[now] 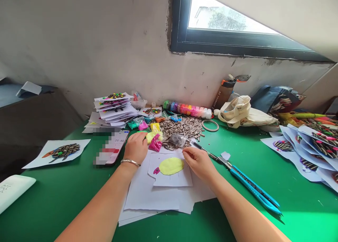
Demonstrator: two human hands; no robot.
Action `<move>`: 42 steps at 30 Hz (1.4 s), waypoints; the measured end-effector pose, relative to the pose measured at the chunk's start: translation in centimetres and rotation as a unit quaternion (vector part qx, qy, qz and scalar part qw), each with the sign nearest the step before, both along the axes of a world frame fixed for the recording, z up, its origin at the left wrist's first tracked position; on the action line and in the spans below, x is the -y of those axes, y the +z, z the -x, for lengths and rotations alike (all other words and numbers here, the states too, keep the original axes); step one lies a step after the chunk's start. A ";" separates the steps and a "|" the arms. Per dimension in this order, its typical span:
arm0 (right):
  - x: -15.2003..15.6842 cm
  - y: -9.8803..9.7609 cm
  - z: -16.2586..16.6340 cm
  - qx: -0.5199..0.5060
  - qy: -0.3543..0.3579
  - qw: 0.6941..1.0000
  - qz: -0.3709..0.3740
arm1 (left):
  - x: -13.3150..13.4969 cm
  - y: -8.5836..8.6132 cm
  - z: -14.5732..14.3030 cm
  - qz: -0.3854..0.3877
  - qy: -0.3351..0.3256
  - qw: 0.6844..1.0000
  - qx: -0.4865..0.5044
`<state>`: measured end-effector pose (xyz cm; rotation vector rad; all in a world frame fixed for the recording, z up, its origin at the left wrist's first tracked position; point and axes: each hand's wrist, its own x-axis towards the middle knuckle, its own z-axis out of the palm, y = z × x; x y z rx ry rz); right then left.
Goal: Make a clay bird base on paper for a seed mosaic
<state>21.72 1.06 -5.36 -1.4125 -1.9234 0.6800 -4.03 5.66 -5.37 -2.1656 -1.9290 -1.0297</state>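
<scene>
A small sheet of white paper lies on a stack of larger white sheets. On it sits a flat oval of yellow clay with a magenta clay head at its left and drawn leg lines below. My left hand, fingers bent, is closed at the edge of a bag of yellow clay; its fingertips are partly hidden. Beside that bag is a lump of magenta clay in film. My right hand rests curled at the sheet's right edge, and what its fingers hold, if anything, is hidden.
Behind the hands are a heap of striped sunflower seeds and a grey clay bag. A blue utility knife and pen lie right. A phone, card stacks, tape roll and bottle stand around.
</scene>
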 end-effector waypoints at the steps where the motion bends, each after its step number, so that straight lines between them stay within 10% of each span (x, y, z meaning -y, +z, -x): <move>1: -0.1 0.0 -0.1 -0.011 -0.006 1.000 0.003 | 0.0 0.5 -0.2 -0.003 -0.006 1.000 -0.002; 13: -3.3 0.4 1.5 -0.194 -0.150 0.955 0.170 | 2.7 1.3 -2.5 -0.051 -0.125 0.989 0.063; 24: -4.8 0.8 2.0 -0.046 -0.158 0.984 0.064 | 1.5 0.9 -0.5 -0.033 -0.052 0.991 0.120; 32: -13.6 5.3 5.5 0.112 -0.105 0.988 -0.010 | 1.8 0.9 -0.8 -0.031 -0.059 0.989 0.131; 42: -21.7 2.8 11.5 0.143 -0.128 0.981 0.023 | 1.8 0.6 -0.7 -0.063 -0.078 0.984 0.146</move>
